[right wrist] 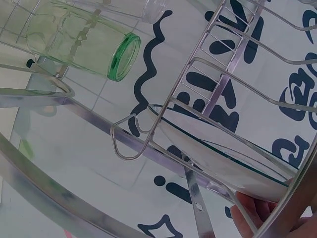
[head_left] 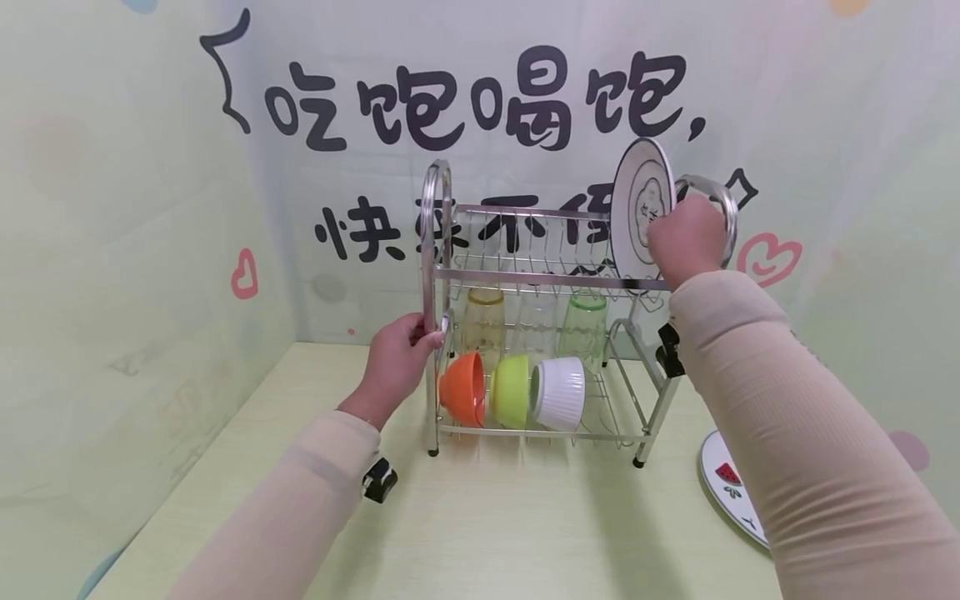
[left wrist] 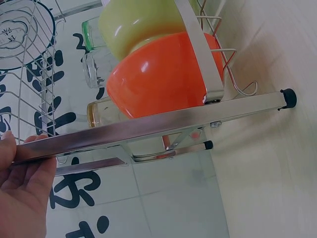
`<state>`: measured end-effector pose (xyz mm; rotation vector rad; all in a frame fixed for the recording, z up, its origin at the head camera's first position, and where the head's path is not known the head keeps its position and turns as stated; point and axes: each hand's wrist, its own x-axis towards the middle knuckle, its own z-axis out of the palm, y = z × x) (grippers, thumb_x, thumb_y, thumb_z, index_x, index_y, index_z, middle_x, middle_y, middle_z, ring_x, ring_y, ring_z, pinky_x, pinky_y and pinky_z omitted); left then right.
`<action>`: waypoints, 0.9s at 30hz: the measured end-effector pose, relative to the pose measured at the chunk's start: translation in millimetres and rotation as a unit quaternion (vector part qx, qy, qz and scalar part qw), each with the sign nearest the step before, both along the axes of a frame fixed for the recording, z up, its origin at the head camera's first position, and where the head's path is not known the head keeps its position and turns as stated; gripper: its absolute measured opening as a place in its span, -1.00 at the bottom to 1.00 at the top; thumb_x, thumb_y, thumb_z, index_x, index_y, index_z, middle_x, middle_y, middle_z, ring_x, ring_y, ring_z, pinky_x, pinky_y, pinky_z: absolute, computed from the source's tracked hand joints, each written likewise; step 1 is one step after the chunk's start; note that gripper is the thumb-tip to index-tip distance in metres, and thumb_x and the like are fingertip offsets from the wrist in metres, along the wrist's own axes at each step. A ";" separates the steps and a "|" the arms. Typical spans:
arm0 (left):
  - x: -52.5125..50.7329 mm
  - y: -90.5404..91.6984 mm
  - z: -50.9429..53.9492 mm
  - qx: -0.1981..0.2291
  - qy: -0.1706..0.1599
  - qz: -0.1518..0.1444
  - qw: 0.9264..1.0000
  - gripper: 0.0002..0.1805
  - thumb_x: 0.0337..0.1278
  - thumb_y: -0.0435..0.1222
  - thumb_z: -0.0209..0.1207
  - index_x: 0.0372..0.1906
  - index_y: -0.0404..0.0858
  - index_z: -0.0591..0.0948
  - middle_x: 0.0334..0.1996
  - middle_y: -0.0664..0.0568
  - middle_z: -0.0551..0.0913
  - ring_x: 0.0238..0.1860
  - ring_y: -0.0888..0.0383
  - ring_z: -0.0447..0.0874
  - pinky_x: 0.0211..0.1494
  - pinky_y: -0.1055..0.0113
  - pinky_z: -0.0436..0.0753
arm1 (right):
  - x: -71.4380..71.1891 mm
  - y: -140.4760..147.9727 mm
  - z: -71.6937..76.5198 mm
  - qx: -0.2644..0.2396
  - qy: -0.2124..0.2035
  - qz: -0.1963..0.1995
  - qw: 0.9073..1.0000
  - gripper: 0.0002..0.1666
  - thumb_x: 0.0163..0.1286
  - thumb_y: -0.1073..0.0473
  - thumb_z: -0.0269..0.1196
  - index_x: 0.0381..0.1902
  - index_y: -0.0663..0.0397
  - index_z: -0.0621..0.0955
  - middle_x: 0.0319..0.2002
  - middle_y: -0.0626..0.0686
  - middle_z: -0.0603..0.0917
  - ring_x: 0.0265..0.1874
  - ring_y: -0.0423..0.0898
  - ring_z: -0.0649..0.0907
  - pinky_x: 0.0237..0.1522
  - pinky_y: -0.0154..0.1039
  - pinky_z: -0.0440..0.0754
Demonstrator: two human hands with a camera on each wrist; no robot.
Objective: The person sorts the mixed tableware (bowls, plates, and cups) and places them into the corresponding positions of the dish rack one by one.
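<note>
A two-tier metal dish rack (head_left: 551,281) stands on the table. With thumb and fingers, my left hand (head_left: 395,362) grips its left upright (left wrist: 109,130). Above the upper tier's right end, my right hand (head_left: 688,242) holds the right edge of a white plate (head_left: 627,200) with dark rim lines and a printed centre. The plate stands on edge among the wires; in the right wrist view, fingers (right wrist: 252,213) show by its underside (right wrist: 237,177). On the lower tier, an orange bowl (head_left: 461,390), a lime-green bowl (head_left: 512,392) and a white ribbed bowl (head_left: 560,394) lie on their sides.
Behind the bowls stand a yellow-rimmed glass (head_left: 483,329), a clear glass (head_left: 536,325) and a green glass (head_left: 584,329). A plate with a watermelon print (head_left: 731,492) lies on the table at right, partly hidden by my sleeve. A printed backdrop (head_left: 360,42) hangs behind the rack.
</note>
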<state>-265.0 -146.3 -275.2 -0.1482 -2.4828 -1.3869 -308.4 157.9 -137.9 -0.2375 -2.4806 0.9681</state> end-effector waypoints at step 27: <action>0.1 0.4 -1.4 0.003 0.001 -0.001 1.000 -0.75 0.34 -0.31 0.13 -0.01 -0.38 0.56 -0.12 -0.20 0.65 -0.12 -0.06 0.57 0.06 0.05 0.58 | 6.1 -1.1 -3.8 -0.050 0.010 0.006 0.999 -0.41 0.26 0.45 -0.06 0.29 0.38 0.38 0.10 0.39 0.57 0.02 0.21 0.62 -0.03 0.01 0.64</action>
